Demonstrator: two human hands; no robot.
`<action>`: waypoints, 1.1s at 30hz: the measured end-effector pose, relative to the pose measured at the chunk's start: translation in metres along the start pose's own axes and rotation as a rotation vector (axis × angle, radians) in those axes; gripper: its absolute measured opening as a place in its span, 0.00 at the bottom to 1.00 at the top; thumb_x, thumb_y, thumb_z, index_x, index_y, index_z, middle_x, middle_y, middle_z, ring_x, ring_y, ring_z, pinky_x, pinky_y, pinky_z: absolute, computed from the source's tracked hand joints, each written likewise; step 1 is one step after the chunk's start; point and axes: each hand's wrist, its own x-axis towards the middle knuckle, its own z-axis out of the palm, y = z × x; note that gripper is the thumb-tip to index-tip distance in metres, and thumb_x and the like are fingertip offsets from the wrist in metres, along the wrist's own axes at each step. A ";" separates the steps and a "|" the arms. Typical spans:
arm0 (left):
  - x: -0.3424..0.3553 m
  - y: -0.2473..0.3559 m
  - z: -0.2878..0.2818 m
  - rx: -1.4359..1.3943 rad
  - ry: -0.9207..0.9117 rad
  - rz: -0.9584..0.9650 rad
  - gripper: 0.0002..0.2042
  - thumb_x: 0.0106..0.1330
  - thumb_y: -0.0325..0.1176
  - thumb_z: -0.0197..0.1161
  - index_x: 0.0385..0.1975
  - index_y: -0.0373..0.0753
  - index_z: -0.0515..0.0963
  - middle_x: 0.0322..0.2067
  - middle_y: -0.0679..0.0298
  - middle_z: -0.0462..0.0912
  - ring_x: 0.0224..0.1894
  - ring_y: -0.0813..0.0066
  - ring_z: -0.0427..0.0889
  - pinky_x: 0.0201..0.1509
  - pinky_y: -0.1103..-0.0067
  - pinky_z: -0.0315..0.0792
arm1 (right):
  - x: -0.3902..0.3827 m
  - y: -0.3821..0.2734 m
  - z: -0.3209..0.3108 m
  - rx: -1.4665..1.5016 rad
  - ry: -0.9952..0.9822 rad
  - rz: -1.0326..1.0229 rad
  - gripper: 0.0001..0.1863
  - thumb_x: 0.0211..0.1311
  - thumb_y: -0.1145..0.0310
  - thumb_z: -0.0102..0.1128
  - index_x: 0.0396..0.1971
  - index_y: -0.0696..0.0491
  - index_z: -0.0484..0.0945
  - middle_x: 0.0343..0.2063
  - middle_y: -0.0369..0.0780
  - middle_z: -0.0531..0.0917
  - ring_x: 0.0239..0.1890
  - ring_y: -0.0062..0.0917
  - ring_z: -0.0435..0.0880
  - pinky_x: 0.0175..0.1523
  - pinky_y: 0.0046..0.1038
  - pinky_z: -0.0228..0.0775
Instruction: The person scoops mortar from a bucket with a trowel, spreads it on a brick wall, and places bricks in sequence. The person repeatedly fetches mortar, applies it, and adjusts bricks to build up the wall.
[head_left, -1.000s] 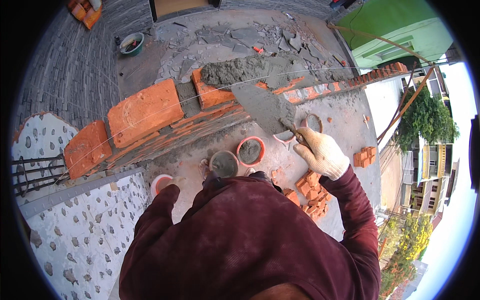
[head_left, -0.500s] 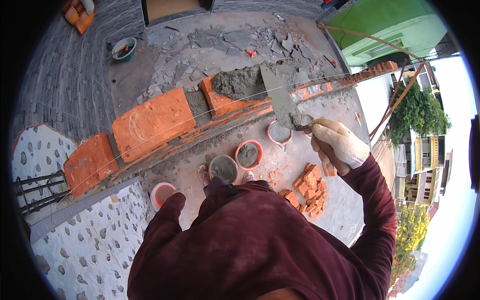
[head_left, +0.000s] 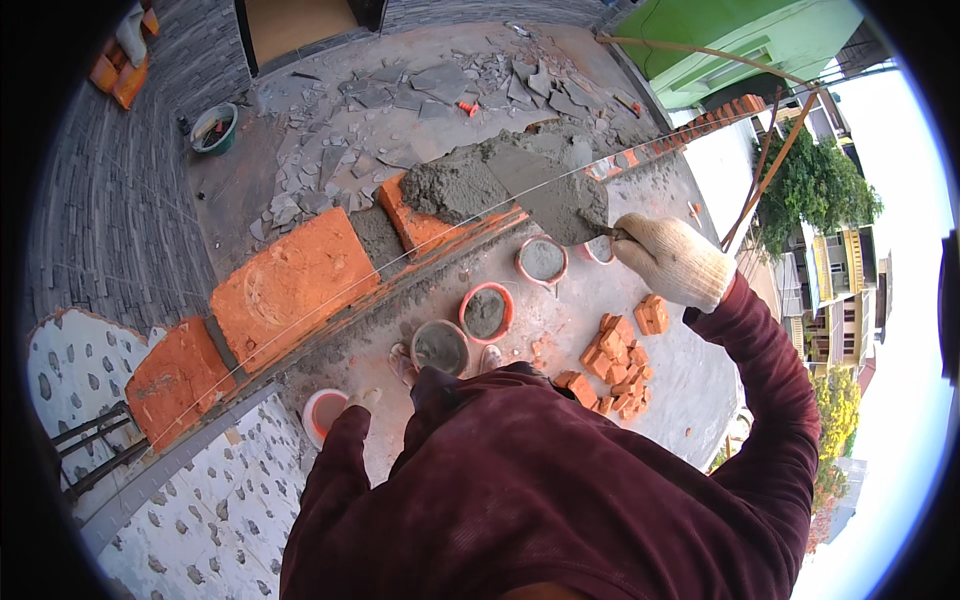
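My right hand (head_left: 675,258), in a pale knit glove, is closed round the handle of a mortar-coated trowel (head_left: 562,205). The blade lies against the heap of wet grey mortar (head_left: 450,183) on top of the low brick wall. Beneath part of that heap shows an orange brick (head_left: 408,222). Further left along the wall sit a large orange brick (head_left: 290,272) and another brick (head_left: 178,380), with grey mortar in the gaps. A thin white string runs along the wall top. My left hand (head_left: 364,398), also gloved, hangs low beside a pinkish bucket (head_left: 324,412); its fingers are too small to make out.
Near my feet stand a mortar bucket (head_left: 441,347), a red-rimmed bucket (head_left: 486,312) and another bucket (head_left: 543,260). A pile of bricks (head_left: 615,365) lies to the right. Beyond the wall are broken tiles (head_left: 440,85) and a green basin (head_left: 214,130).
The trowel has come down, its blade now lying flatter against the mortar. My right arm has swung slightly outward. The whole view has shifted a little.
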 end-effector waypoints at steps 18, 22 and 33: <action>0.004 0.032 -0.013 0.054 -0.050 -0.011 0.26 0.69 0.54 0.60 0.54 0.38 0.83 0.51 0.50 0.87 0.57 0.55 0.84 0.63 0.66 0.74 | -0.022 0.028 0.099 0.061 0.217 -0.102 0.18 0.70 0.60 0.60 0.53 0.54 0.75 0.38 0.48 0.85 0.37 0.46 0.87 0.40 0.42 0.80; -0.013 0.040 -0.030 0.044 -0.039 0.074 0.25 0.71 0.52 0.58 0.56 0.38 0.82 0.52 0.51 0.87 0.58 0.56 0.83 0.64 0.67 0.73 | 0.000 0.060 0.140 0.027 0.288 -0.121 0.19 0.68 0.63 0.62 0.55 0.54 0.75 0.39 0.47 0.85 0.38 0.45 0.87 0.41 0.41 0.80; -0.094 0.042 -0.013 0.109 0.134 -0.025 0.21 0.73 0.48 0.59 0.55 0.38 0.83 0.53 0.55 0.86 0.59 0.61 0.83 0.65 0.68 0.71 | 0.011 0.217 0.191 0.315 0.554 -0.058 0.17 0.70 0.64 0.59 0.54 0.56 0.78 0.39 0.48 0.86 0.42 0.45 0.87 0.46 0.39 0.78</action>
